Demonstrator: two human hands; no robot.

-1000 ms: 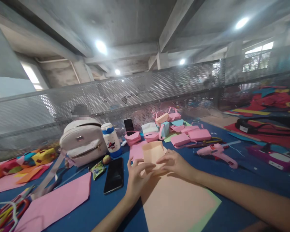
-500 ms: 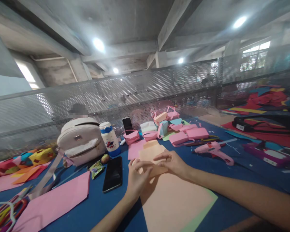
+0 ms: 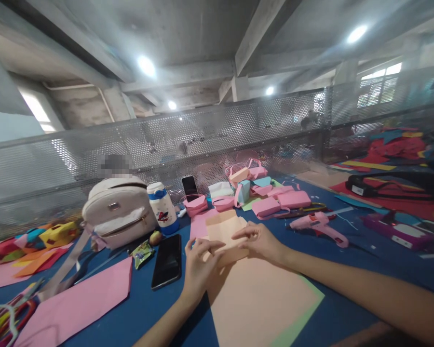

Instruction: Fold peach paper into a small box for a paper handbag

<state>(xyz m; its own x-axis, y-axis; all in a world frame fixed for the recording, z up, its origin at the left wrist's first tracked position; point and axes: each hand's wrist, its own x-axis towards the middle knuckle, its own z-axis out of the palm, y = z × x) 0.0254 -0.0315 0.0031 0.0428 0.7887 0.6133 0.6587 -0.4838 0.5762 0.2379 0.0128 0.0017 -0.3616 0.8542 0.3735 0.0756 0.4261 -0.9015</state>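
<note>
The folded peach paper (image 3: 222, 227) is held above the far end of the large sheet (image 3: 256, 299), seemingly pinched by the left hand's (image 3: 198, 269) and right hand's (image 3: 263, 244) fingers, apparently mid-fold, with even pressing called for.

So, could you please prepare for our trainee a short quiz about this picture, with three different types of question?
1. True or false: the left hand and the right hand are both at the folded peach paper.
2. Which of these stands right beside the white-and-blue bottle? A) purple device B) pale backpack C) pink glue gun
3. Fill the gap: along the edge of the large peach sheet, a ____ sheet shows from beneath.

Key: 1. True. 2. B. 3. Green.
</note>
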